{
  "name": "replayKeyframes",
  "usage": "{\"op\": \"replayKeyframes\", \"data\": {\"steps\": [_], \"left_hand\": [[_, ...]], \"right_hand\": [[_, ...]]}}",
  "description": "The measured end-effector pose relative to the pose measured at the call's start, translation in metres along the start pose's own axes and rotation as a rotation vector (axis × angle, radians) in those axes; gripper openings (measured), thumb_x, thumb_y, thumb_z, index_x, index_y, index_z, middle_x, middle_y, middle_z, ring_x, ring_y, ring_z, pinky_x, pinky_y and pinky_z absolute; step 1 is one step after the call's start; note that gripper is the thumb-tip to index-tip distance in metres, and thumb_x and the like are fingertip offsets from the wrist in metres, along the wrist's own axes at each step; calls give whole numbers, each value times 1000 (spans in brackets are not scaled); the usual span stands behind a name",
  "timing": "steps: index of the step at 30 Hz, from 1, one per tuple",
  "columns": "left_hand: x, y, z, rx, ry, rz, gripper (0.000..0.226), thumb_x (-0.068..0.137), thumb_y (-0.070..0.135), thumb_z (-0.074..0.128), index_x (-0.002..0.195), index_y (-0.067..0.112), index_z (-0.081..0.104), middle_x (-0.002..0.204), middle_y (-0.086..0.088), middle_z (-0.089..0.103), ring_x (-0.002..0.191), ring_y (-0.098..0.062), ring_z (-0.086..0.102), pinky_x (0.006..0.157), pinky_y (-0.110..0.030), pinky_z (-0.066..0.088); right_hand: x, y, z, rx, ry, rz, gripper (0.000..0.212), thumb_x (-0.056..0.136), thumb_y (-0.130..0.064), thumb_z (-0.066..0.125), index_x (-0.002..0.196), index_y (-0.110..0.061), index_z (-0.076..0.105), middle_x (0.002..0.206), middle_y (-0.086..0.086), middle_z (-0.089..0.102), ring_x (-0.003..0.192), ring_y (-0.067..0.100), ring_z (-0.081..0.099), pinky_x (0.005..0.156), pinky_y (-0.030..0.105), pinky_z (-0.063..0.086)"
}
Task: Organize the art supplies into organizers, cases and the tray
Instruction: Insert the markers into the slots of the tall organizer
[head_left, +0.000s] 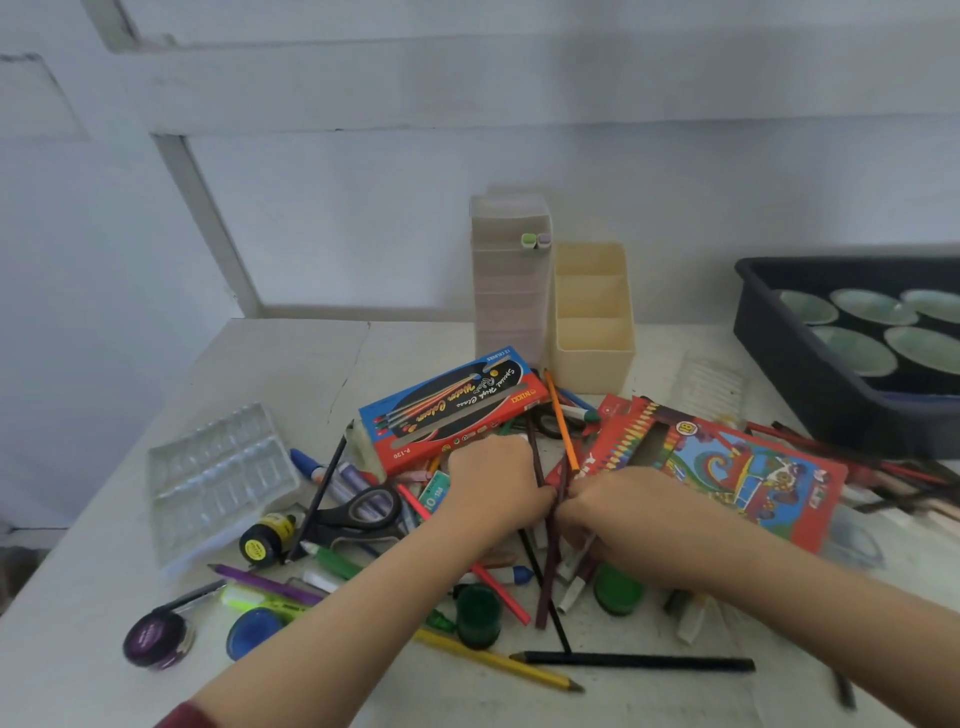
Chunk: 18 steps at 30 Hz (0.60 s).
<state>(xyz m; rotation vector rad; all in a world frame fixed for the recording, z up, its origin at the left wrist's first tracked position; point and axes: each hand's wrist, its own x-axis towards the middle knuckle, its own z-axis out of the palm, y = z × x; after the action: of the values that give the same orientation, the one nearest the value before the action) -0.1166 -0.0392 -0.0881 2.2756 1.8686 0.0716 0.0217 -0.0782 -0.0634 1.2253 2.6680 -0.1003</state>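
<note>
Gathering pencils
Left hand (493, 486) and right hand (623, 512) curl fingers round the pencils (535, 456); next, likely into the far cream organizer (592, 358).

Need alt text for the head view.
The left hand and right hand grip coloured pencils over a white table littered with scissors, paint pots and art-supply boxes. A cream organizer and dark tray stand behind.

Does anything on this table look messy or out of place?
Yes: pencils, markers, scissors and paint pots lie jumbled in a heap across the table, while the cream organizer behind them stands empty. The left hand and right hand grip a few pencils.
</note>
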Motion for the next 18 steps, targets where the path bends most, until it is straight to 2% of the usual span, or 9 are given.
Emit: {"op": "replayKeyframes", "data": {"steps": [4, 9, 13, 18], "left_hand": [[2, 1, 2, -40, -59, -59, 37, 90, 47, 52, 72, 17, 40, 78, 1, 49, 76, -18, 49, 67, -30, 39], [1, 1, 2, -57, -48, -70, 9, 92, 23, 51, 86, 18, 47, 90, -2, 55, 90, -21, 58, 78, -32, 47], [3, 2, 3, -27, -25, -59, 19, 88, 36, 49, 86, 17, 53, 84, 0, 55, 80, -19, 56, 72, -31, 47], [8, 2, 2, -43, -27, -42, 25, 83, 41, 51, 77, 17, 50, 78, 1, 53, 76, -19, 56, 68, -30, 46]], "right_hand": [[1, 0, -1, -53, -16, -54, 30, 87, -6, 51, 108, -23, 62, 105, 0, 58, 96, 23, 57, 78, 37, 48], [-1, 2, 0, -91, 18, -102, 29, 87, -1, 47, 109, -18, 59, 98, 3, 62, 91, 24, 59, 75, 33, 46], [-3, 4, -3, -73, 23, -131, 20, 87, -7, 49, 98, -16, 62, 95, 1, 55, 88, 21, 53, 68, 31, 40], [-6, 10, -2, -87, -24, -141, 24, 82, -6, 52, 96, -17, 68, 96, 1, 52, 89, 21, 50, 69, 33, 42]]}}
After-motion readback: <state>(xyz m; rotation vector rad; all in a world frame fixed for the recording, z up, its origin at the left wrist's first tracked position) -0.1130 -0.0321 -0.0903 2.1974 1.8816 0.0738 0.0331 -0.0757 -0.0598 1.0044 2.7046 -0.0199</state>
